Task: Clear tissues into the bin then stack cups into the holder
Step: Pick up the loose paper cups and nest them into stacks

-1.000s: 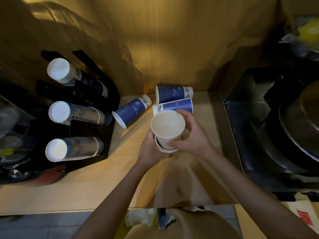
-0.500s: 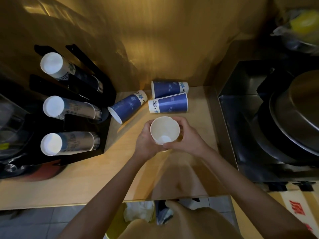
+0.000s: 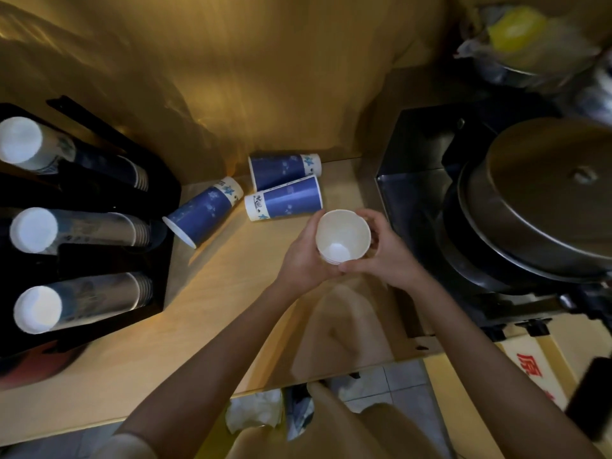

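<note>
forearms [image 3: 205, 369] bare | pale short sleeve [image 3: 127, 445] | tan garment [image 3: 331, 429]

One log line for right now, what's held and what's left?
both hands hold nested white paper cups | three blue paper cups lying on wooden counter | black cup holder untouched

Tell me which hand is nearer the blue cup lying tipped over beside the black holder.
Left. The left hand is right of that cup, apart from it; the right hand lies farther right, beyond the held cups.

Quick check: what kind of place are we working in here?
Probably a food stall or small shop counter: a black cup holder with three cup stacks, loose blue paper cups, and a large lidded metal pot.
</note>
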`<control>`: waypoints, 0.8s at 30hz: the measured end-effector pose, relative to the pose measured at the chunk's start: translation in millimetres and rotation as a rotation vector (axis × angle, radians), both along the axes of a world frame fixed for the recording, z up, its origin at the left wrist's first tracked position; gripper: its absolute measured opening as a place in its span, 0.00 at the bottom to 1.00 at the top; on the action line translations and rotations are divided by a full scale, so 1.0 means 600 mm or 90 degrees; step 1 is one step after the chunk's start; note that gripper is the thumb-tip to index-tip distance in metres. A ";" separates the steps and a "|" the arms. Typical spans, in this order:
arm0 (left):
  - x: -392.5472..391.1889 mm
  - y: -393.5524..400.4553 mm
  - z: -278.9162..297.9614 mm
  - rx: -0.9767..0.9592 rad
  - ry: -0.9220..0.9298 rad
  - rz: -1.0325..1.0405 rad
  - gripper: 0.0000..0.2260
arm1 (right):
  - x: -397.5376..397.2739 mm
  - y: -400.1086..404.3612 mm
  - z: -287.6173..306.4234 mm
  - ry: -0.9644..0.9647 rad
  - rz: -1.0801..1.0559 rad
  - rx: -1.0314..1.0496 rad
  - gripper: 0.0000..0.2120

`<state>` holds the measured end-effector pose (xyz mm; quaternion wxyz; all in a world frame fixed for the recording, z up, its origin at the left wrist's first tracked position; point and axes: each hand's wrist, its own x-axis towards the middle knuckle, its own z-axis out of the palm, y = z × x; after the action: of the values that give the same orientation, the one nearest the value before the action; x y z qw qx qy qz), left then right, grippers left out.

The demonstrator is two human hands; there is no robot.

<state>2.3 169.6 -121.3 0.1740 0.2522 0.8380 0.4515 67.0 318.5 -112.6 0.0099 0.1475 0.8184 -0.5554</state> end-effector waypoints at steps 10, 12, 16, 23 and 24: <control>-0.006 0.008 -0.004 -0.056 0.041 -0.034 0.42 | -0.011 0.026 0.005 -0.078 0.088 0.093 0.44; -0.010 0.003 0.002 -0.084 0.039 -0.072 0.44 | -0.017 0.030 0.022 -0.124 0.122 0.142 0.39; -0.026 -0.009 0.018 -0.153 0.036 -0.159 0.49 | -0.062 0.027 0.060 -0.169 0.142 0.406 0.25; -0.088 -0.057 0.042 -0.328 0.225 -0.096 0.34 | -0.165 -0.026 0.097 -0.128 0.246 0.606 0.21; -0.104 -0.071 0.044 -0.351 0.260 -0.078 0.31 | -0.180 -0.033 0.096 -0.115 0.265 0.628 0.22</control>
<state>-59.9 126.9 -95.0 0.0908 0.3309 0.9292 0.1372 -41.3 298.9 -55.2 0.1199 0.0164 0.9897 -0.0767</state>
